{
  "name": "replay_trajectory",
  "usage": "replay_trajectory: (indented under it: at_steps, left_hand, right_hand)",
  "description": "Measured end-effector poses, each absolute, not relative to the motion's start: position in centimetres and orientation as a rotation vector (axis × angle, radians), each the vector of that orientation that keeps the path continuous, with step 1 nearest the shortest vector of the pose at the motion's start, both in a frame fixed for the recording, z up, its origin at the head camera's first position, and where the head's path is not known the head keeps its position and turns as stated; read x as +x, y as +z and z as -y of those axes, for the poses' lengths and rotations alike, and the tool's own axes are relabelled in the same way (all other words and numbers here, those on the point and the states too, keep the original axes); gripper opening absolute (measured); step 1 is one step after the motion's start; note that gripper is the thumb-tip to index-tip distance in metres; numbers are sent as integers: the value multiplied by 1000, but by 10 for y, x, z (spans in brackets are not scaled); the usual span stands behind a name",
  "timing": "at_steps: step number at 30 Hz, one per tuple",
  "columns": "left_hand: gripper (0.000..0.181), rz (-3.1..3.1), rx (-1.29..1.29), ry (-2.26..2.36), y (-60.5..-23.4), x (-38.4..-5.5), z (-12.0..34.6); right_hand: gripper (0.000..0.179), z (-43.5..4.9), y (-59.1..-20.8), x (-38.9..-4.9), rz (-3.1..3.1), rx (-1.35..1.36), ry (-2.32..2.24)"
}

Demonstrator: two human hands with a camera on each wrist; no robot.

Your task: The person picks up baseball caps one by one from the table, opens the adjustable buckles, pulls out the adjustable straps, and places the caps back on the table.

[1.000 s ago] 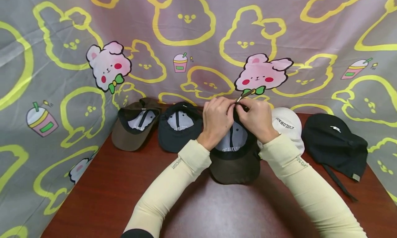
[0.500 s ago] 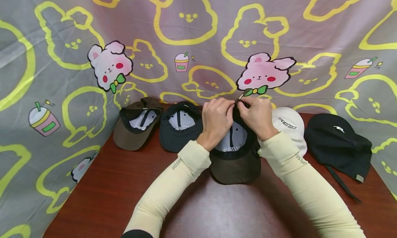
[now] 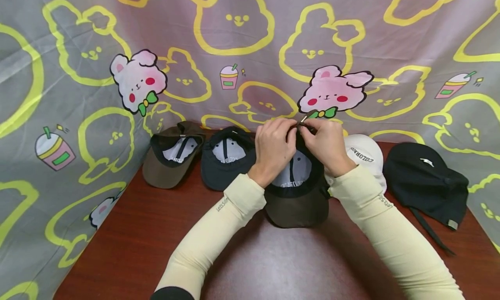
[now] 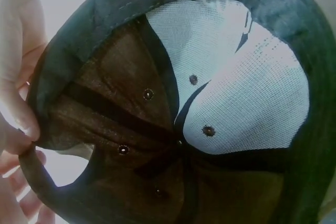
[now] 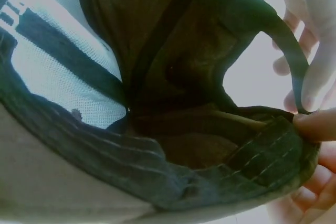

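A dark brown baseball cap [image 3: 297, 211] stands tilted in the middle, its brim toward me and its inside showing. Pale mesh lining [image 4: 244, 95] fills the front panels. My left hand [image 3: 274, 148] pinches the left part of the cap's back strap. From the other side, my right hand [image 3: 329, 146] pinches the strap [image 5: 294, 59] beside the back opening. A small shiny metal piece [image 3: 304, 118] and a strap end poke up between the fingertips. How the strap passes through there is hidden by the fingers.
To the left lie a brown cap [image 3: 164, 174] and a black cap [image 3: 218, 176], insides showing. A white cap [image 3: 363, 154] with lettering and a black cap [image 3: 423, 174] with a flap and loose strap lie right. A patterned cloth [image 3: 258, 39] hangs behind the wooden table [image 3: 148, 248].
The brown cap and both hands have risen slightly. The strap end between the fingertips has shifted a little. Both hands keep their pinch, and the other caps stay in place.
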State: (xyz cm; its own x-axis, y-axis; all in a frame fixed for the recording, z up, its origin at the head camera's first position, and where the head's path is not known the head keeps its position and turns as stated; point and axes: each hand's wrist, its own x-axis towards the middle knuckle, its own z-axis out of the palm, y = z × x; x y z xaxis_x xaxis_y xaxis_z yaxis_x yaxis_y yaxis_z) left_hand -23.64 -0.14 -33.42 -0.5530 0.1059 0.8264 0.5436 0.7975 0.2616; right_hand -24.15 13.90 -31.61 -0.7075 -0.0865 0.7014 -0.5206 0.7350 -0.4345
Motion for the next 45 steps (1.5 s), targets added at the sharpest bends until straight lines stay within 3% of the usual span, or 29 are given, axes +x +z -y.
replay_trajectory:
  at_steps: [45]
  left_hand:
    - [20, 2103, -452, -612, -327, -236, 6]
  right_hand:
    - [17, -134, -314, -244, 2226, 453, 765]
